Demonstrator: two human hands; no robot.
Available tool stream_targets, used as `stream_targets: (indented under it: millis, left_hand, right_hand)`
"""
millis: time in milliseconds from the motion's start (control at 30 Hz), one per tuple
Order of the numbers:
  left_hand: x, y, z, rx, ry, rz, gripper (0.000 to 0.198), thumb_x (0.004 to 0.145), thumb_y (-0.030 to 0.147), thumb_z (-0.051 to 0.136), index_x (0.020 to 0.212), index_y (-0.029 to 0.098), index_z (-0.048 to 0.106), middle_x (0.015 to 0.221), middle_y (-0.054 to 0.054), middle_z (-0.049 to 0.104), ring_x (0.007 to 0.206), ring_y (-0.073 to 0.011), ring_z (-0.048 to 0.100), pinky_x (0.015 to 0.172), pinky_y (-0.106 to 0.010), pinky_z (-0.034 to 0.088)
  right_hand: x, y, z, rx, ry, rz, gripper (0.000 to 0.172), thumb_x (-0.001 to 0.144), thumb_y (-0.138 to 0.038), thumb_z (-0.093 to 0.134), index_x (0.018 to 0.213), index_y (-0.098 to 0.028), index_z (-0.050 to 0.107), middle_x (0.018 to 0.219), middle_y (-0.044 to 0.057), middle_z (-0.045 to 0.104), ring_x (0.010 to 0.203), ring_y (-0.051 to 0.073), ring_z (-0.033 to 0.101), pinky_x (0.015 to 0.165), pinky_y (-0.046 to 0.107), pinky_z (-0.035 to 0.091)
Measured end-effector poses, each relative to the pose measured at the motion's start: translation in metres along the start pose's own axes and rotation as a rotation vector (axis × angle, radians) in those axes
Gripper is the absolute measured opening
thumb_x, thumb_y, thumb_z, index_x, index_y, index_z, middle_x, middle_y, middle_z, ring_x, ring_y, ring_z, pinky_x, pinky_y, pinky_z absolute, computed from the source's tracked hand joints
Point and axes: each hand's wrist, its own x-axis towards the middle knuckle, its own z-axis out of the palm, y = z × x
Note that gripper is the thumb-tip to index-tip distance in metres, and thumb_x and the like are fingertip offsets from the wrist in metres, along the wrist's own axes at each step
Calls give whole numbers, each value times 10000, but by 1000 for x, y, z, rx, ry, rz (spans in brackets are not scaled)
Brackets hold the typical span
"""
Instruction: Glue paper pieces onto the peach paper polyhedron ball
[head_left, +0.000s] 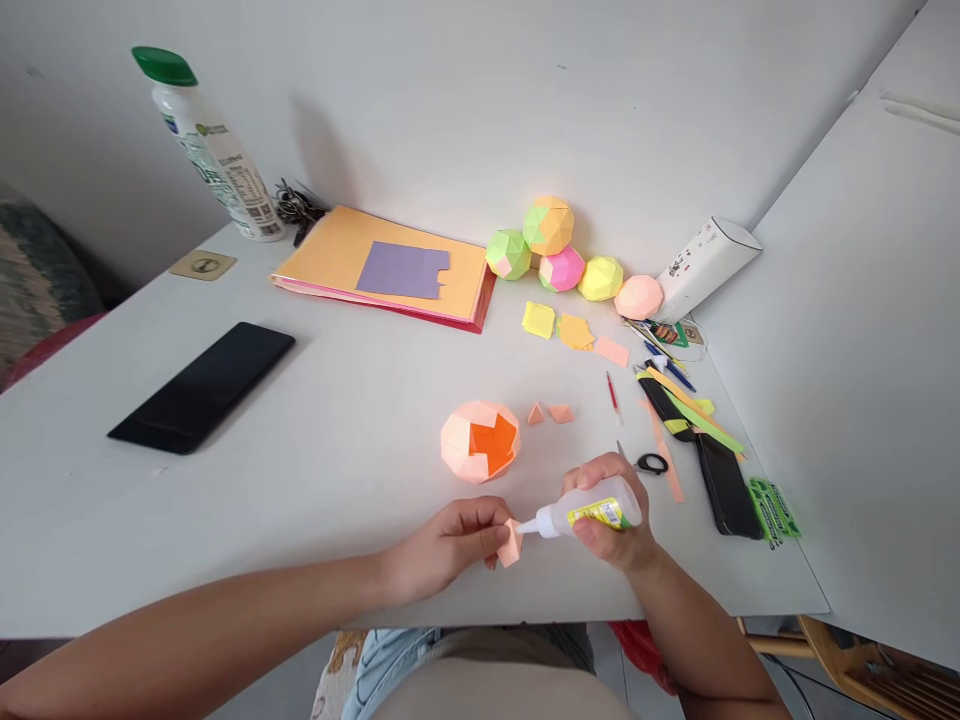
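My left hand (457, 545) pinches a small folded peach paper piece (511, 545) near the table's front edge. In my right hand (619, 530) is a clear glue bottle (600, 507) with a yellow label, tilted so its white nozzle points left and meets the paper piece. Just beyond my hands sits a peach paper ball (461, 440) with an opening that shows its orange inside. Two small folded peach pieces (560, 413) lie to the right of the ball.
Several finished paper balls (549, 226) stand by the wall, with paper stacks (538, 320) before them. Scissors (652, 463), a red pen (613, 393) and a black case (724, 480) lie right. A phone (206, 388), paper pad (322, 250) and bottle (225, 165) are left.
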Motion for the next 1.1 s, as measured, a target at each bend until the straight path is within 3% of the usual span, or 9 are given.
stream_targets:
  millis: [267, 467, 1100]
  left_hand:
    - [-1, 0, 1, 6, 8, 1, 389, 873, 510, 594, 707, 160, 626, 767, 0, 532, 710, -125, 466, 730, -257, 402]
    - [0, 1, 1, 12, 0, 5, 402, 869, 529, 586, 695, 167, 607, 762, -3, 535, 708, -131, 456, 730, -267, 406]
    - [-1, 0, 1, 25, 13, -12, 391, 885, 514, 573, 703, 170, 623, 767, -4, 528, 714, -130, 463, 741, -265, 407]
  right_hand:
    - [0, -1, -3, 73, -120, -34, 271, 730, -233, 696, 914, -255, 499, 644, -60, 436, 434, 70, 359, 382, 198, 299]
    - [1, -4, -1, 56, -91, -50, 258, 765, -241, 691, 916, -264, 483, 629, -60, 448, 417, 77, 372, 369, 202, 316]
    - [-1, 0, -4, 32, -166, -151, 254, 761, -253, 713, 907, -256, 505, 611, -70, 427, 456, 87, 345, 400, 210, 308]
